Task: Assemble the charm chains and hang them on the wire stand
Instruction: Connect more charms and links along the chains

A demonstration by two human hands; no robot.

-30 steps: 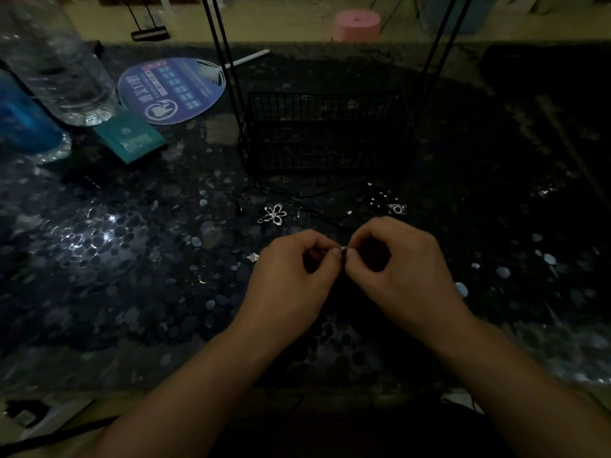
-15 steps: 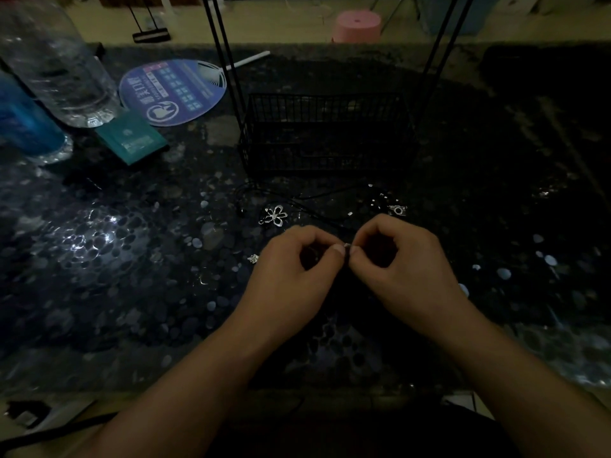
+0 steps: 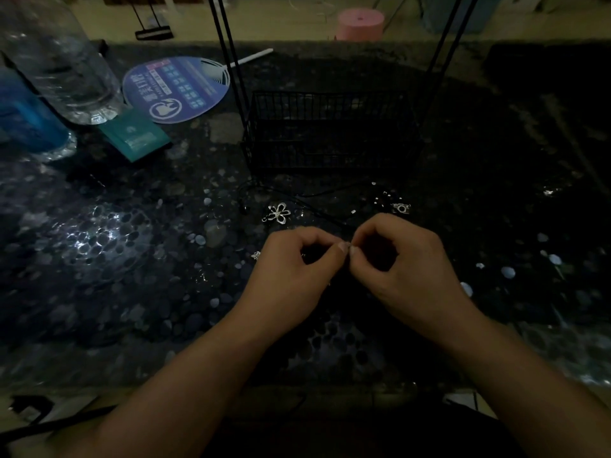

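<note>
My two bare hands meet in the middle of a dark, pebble-patterned table (image 3: 109,259), seen from above in dim light. My left hand (image 3: 291,269) has its fingers curled in, thumb and forefinger pressed together at the tips. My right hand (image 3: 406,269) mirrors it, fingers curled, thumb and forefinger pinched. The two pinches touch each other, nail to nail, just above the tabletop. Something tiny sits between those fingertips; only a faint glint shows, too small and too dark to tell what it is. The remaining fingers of both hands are tucked loosely under, hiding the palms.

Just beyond my hands lie the loose pieces. A silver flower charm (image 3: 279,213) rests flat on the table, ahead of my left hand. A small square silver charm (image 3: 401,208) lies ahead of my right hand, with a few bright specks scattered near it. Another very small silver piece (image 3: 255,255) lies just left of my left knuckles. A thin black cord (image 3: 317,211) runs across the table between the charms.

Behind these stands the black wire stand (image 3: 330,130): a low wire basket at its base, with thin black rods rising from either side and out of the top of the view. Nothing visible hangs on it.

On the far left of the table are a clear plastic bottle (image 3: 62,64), a blue bottle (image 3: 26,110), a round blue paper fan (image 3: 175,89) with a white handle, and a small teal packet (image 3: 134,135). A pink round stool (image 3: 360,23) sits on the floor past the table.
</note>
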